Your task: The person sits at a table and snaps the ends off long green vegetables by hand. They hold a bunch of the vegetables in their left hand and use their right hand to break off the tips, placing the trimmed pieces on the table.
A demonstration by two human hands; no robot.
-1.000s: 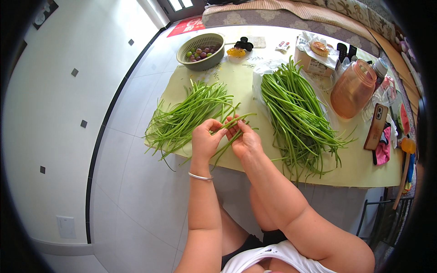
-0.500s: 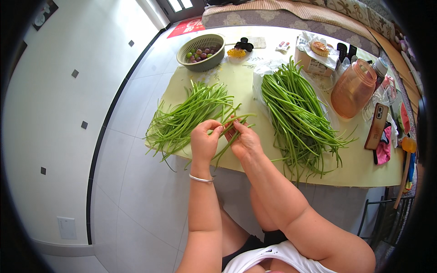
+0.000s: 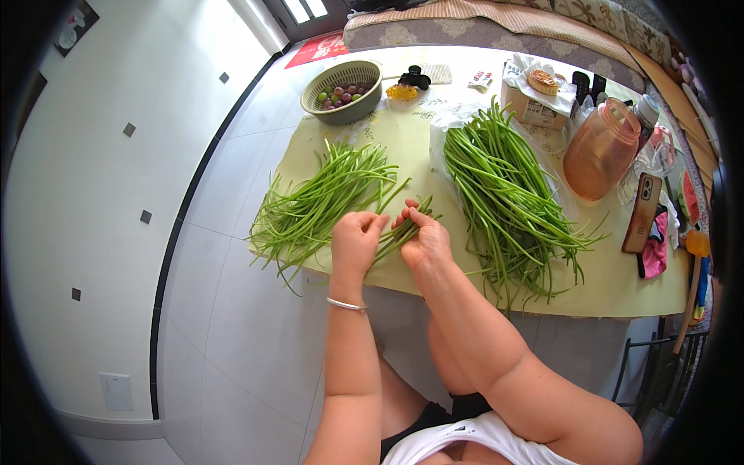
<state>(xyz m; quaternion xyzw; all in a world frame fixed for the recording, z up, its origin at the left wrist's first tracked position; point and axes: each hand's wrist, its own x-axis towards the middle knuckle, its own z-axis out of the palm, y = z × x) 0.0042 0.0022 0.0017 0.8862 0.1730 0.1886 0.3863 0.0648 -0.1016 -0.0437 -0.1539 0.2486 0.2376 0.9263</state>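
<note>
My left hand [image 3: 356,240] and my right hand [image 3: 423,239] are closed together on a small bunch of green stems [image 3: 404,225] over the near edge of a yellow-green table [image 3: 612,283]. A pile of green stems [image 3: 322,203] lies just left of my hands. A larger pile of long green stems [image 3: 508,198] lies to the right of them, partly on a clear plastic bag. A thin bangle circles my left wrist.
At the back stand a green basket [image 3: 343,91] of round fruit, a black clip [image 3: 415,77], a box with a pastry [image 3: 533,97] and an orange jug [image 3: 601,149]. A phone [image 3: 642,211] and pink cloth lie at the right. White tiled floor spreads left.
My hands stay on the same small bunch of stems; my fingers have shifted slightly along it. The piles have not moved.
</note>
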